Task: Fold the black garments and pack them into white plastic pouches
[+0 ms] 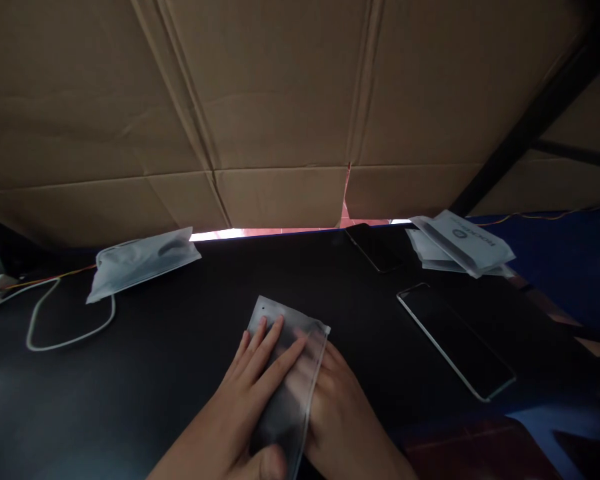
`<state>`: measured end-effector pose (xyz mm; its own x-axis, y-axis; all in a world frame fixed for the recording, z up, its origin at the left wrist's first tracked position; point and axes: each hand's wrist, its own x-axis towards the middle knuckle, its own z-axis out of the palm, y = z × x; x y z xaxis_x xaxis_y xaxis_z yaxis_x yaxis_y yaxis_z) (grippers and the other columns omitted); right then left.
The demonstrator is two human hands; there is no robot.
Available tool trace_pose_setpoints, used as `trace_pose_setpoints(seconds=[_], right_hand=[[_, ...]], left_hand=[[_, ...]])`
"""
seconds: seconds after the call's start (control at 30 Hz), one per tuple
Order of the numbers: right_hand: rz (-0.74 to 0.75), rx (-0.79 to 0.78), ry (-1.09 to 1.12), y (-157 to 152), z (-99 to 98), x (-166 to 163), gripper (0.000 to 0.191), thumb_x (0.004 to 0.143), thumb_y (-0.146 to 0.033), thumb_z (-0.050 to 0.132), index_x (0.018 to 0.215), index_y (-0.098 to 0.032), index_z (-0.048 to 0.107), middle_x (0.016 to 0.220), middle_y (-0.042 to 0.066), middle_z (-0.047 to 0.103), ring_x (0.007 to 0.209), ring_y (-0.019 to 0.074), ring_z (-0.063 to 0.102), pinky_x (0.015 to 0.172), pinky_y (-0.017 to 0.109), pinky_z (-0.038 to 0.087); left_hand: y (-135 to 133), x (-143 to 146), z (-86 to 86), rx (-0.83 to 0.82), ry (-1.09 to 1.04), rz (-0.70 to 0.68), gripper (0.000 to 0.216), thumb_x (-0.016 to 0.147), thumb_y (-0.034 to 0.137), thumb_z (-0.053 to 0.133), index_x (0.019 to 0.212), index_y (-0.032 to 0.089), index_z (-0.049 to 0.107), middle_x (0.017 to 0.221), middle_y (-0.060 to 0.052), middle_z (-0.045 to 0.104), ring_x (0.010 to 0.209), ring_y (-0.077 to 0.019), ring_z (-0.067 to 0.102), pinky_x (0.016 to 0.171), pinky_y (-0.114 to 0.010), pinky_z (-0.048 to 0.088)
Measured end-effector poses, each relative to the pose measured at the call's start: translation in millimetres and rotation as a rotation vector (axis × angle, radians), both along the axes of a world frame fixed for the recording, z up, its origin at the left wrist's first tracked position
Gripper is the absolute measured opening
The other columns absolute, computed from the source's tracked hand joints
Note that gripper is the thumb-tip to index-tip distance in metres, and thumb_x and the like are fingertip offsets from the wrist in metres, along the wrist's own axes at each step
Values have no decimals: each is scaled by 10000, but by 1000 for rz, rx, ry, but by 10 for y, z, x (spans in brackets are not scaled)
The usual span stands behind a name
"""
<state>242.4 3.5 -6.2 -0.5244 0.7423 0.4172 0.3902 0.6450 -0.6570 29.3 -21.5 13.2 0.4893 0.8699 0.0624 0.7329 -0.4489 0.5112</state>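
Frosted plastic pouch (283, 407), 1, low centre on black tabletop (155, 373). Left hand (245, 393): palm down, fingers (275, 333) extended flat across pouch. Right hand (340, 407): at pouch's right edge, fingers slid beneath; grip cannot be told.

phone (455, 340) right of pouch (285, 315), cable (70, 344) far left.

1. In front of you stands a wall of flattened cardboard sheets (280, 100), brown and creased, its panels overlapping.
2. Under its lower edge a narrow gap (220, 233) lets in bright light.
3. Below you spreads a black table (155, 373), dim and matte.
4. On your right a dark beam (530, 120) slants across the cardboard, and a blue surface (570, 267) lies beyond the table's edge.
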Motion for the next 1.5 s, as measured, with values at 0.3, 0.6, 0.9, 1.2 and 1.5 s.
trace_pose_setpoints(seconds=[0.3,0.6,0.9,1.2,1.5], right_hand=[[33,-132,3,-54,100,-31,642,1043,-387,699,1644,-388,474,1675,42,561,1489,336,576,1221,481,520],[9,-137,-37,20,198,9,601,1096,-171,598,1659,-334,467,1648,60,590,1511,288,573,1234,465,522],[-397,-25,-66,-381,-290,654,936,950,-151,762,1726,-398,301,1669,77,554,1504,344,584,1126,514,628],[-465,-325,-119,29,106,347,580,718,70,618,1165,-290,705,1141,21,781,1056,262,769,910,394,616],[-535,-396,-72,75,100,221,646,837,8,614,1414,-282,609,1199,53,763,1068,256,797,861,354,629]], left_hand=[[-32,-15,1,-54,-69,-1,829,1005,874,299,1734,482,247,1831,11,238,1684,-418,142,1210,-706,375],[-7,-22,40,94,-19,-107,834,1037,755,498,1751,417,230,1817,-62,287,1644,-419,315,1216,-697,383],[129,-147,-41,54,2,-66,960,968,727,679,1746,459,185,1816,-48,296,1653,-401,300,1257,-719,313],[60,-147,58,-46,28,-141,1083,852,755,794,1726,482,215,1794,-41,318,1630,-433,328,1199,-733,417],[-100,102,-52,241,215,-58,1180,889,611,797,1772,354,57,1734,-108,422,1559,-474,458,1142,-752,480]])
